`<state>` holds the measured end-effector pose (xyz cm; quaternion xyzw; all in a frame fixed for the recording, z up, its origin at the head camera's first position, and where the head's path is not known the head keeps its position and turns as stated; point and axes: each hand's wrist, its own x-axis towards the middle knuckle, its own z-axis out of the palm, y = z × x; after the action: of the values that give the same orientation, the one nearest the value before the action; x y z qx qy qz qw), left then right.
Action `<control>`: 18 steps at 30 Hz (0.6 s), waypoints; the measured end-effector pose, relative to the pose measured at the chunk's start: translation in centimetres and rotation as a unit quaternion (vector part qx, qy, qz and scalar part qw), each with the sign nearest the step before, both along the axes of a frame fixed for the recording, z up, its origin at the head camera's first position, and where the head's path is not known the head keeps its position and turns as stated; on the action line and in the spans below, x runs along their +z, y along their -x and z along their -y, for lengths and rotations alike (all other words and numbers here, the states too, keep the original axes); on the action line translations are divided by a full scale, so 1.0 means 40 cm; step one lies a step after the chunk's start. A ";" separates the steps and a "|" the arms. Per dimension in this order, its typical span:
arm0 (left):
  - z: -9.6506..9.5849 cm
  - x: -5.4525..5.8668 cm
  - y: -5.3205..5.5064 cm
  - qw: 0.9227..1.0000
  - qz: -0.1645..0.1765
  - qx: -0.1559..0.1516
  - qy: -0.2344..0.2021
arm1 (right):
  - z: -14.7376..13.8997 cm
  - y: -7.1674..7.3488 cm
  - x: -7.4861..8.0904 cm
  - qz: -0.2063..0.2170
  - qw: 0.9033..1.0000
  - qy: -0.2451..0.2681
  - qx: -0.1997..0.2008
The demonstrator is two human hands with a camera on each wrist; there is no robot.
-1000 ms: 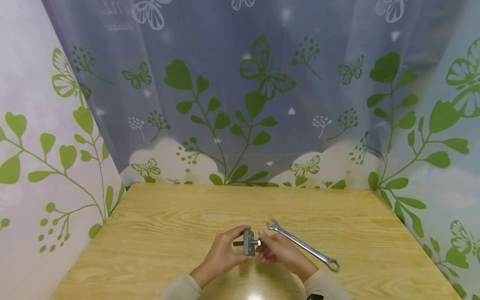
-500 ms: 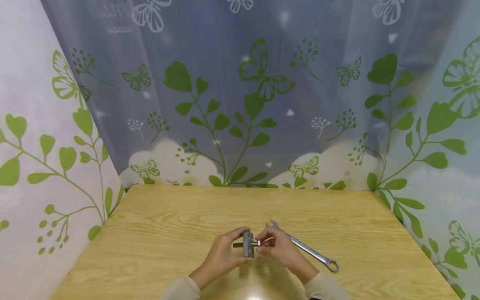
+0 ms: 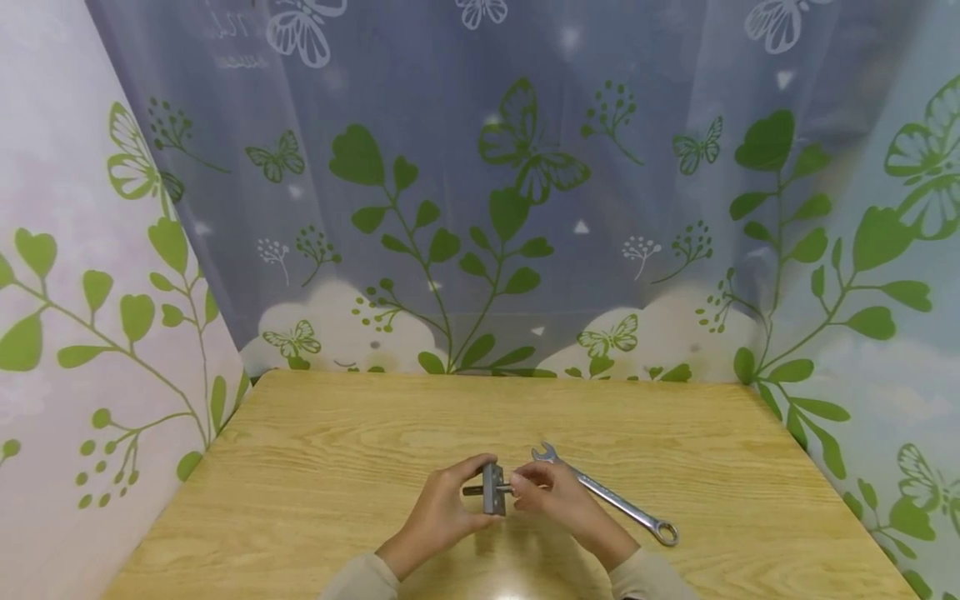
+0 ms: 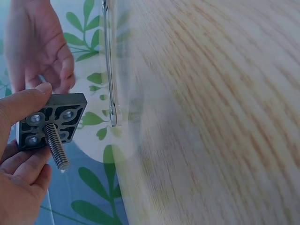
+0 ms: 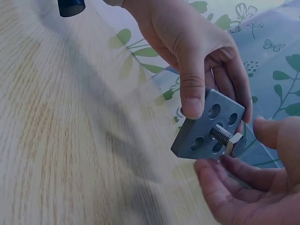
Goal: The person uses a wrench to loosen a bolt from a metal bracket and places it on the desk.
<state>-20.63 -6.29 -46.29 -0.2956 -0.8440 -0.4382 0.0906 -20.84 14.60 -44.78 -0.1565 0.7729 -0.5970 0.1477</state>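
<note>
My left hand (image 3: 442,504) holds a grey square plate (image 5: 199,129) by its edges, thumb on one side and fingers on the other. Round holes dot the plate's face. Through its middle runs a hex bolt (image 5: 222,135), whose threaded end sticks out on the other side in the left wrist view. My right hand (image 3: 558,500) has its fingers curled about the bolt's head. In the right wrist view a fingertip lies against the head from below, while the thumb stands slightly off it. The head view hides the bolt's head behind these fingers.
A combination wrench (image 3: 611,497) lies slantwise on the wooden table (image 3: 375,433), just beyond and to the right of my right hand. Curtains (image 3: 420,275) printed with leaves and butterflies stand behind the table and on both sides.
My right hand's fingers have shifted round the bolt's head, rising and closing over it so that it is now covered in the head view. The left hand and plate stay almost still.
</note>
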 end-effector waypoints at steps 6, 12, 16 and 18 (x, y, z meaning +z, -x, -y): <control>-0.001 -0.004 0.002 1.000 -0.009 0.001 -0.001 | 0.000 0.006 -0.012 0.072 0.997 0.009 0.025; -0.002 -0.004 0.001 1.000 -0.011 -0.001 0.002 | 0.002 0.012 -0.012 0.093 0.996 -0.004 0.010; 0.000 -0.003 0.002 1.000 -0.005 -0.001 0.002 | 0.000 0.015 -0.009 0.048 0.999 -0.001 -0.009; 0.001 -0.001 0.002 1.000 -0.006 -0.001 0.000 | -0.001 0.017 -0.010 0.012 1.000 0.003 -0.016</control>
<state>-20.71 -6.33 -46.34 -0.2988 -0.8433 -0.4363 0.0956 -21.50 14.66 -45.18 -0.1370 0.7719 -0.6031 0.1470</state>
